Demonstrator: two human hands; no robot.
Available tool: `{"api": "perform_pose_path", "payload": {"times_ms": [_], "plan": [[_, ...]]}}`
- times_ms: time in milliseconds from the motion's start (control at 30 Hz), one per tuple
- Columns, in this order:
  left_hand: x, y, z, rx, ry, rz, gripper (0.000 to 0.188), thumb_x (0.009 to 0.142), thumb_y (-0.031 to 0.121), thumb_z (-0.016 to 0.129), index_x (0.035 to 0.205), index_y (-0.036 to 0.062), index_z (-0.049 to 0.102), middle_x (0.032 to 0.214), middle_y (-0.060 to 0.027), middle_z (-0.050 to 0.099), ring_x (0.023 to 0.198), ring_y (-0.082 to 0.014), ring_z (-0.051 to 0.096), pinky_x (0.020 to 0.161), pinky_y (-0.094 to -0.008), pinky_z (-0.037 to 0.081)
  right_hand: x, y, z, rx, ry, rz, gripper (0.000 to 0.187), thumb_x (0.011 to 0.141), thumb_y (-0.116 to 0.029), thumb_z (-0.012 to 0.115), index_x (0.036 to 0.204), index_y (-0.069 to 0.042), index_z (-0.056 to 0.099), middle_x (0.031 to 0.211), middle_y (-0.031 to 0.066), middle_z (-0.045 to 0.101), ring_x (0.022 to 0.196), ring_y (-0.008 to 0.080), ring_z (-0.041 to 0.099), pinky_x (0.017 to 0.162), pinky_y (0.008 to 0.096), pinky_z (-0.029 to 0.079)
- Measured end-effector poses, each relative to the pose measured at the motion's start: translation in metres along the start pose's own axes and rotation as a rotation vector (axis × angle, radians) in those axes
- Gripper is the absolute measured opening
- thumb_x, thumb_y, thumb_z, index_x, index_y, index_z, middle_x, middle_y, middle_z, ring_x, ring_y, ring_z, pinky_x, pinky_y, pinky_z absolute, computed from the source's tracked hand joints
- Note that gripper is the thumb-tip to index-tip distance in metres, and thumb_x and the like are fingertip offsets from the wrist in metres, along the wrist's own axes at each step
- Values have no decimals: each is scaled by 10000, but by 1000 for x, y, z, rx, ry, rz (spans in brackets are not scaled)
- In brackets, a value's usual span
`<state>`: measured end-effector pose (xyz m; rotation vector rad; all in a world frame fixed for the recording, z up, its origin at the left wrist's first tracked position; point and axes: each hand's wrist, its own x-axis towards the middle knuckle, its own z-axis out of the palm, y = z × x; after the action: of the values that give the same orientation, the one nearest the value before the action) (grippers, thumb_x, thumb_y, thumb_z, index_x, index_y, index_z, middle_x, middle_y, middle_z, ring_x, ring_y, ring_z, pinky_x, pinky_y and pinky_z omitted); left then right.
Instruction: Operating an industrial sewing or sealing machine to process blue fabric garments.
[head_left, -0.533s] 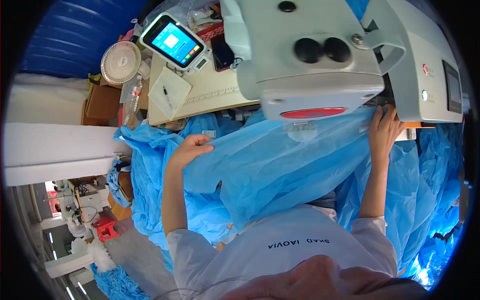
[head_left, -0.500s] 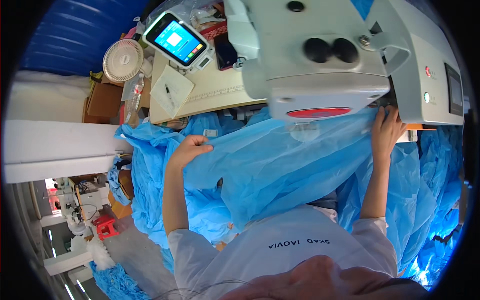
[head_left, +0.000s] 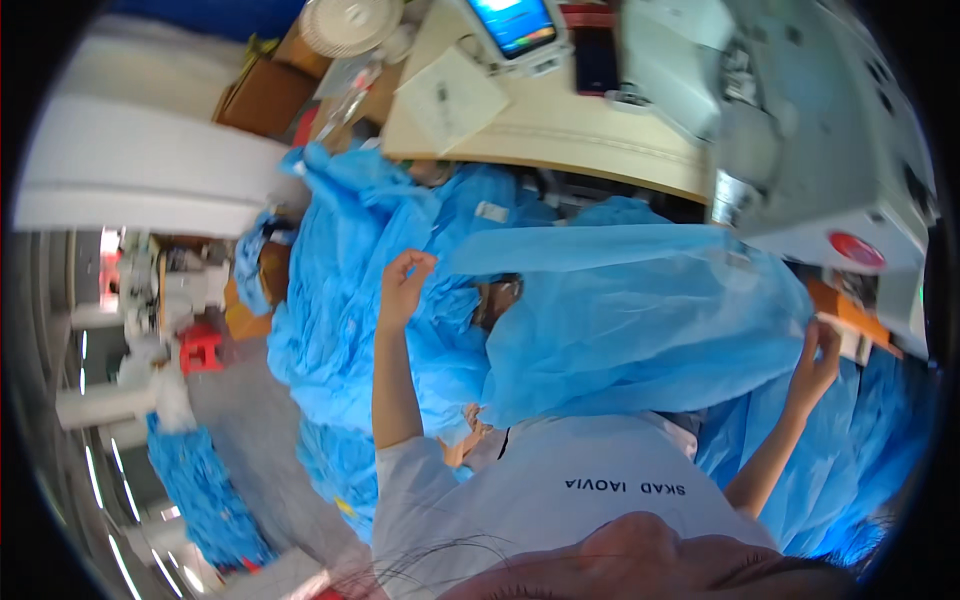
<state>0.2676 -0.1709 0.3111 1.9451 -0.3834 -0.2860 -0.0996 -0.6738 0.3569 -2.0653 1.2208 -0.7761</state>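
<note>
A thin translucent blue sheet [head_left: 640,320] stretches in front of me, its upper edge running to the sewing-type machine head [head_left: 800,190] at the right. My left hand [head_left: 403,287] is raised beside the sheet's left end, fingers curled together. Whether anything is between its fingertips does not show. At the sheet's right corner, my right hand [head_left: 816,368] pinches the edge between thumb and fingers. Behind my left hand lies a heap of crumpled blue fabric [head_left: 350,290] with a small white label [head_left: 491,211].
A pale worktable [head_left: 600,145] with a curved front edge carries a paper sheet [head_left: 452,98], a dark phone [head_left: 596,62] and a lit touch screen [head_left: 515,22]. A white fan [head_left: 350,22] stands at the far left. A red stool [head_left: 201,348] is on the floor.
My view has shifted, so the table and machine sit differently. My right hand has come away from the machine toward me with the sheet's edge. My left hand's fingers have curled.
</note>
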Motion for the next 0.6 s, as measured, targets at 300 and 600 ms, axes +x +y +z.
{"api": "perform_pose_path", "payload": {"times_ms": [300,600], "plan": [[-8,-163,-40,1089,572,11,333,767,286,709,985,45,636,1171,-119,558,1067,-283,507,897,-420,398,-57,118,132,-307,-595,-359,411,699,-75,676,1090,12,582,1024,237,609,952,420,579,816,435,478],[48,-193,-47,1200,259,56,250,822,292,630,950,78,622,1048,-123,587,950,-302,541,807,-450,417,-110,242,-307,-1313,-266,395,473,882,-228,576,1265,37,499,1251,212,542,1170,329,513,991,375,401]]}}
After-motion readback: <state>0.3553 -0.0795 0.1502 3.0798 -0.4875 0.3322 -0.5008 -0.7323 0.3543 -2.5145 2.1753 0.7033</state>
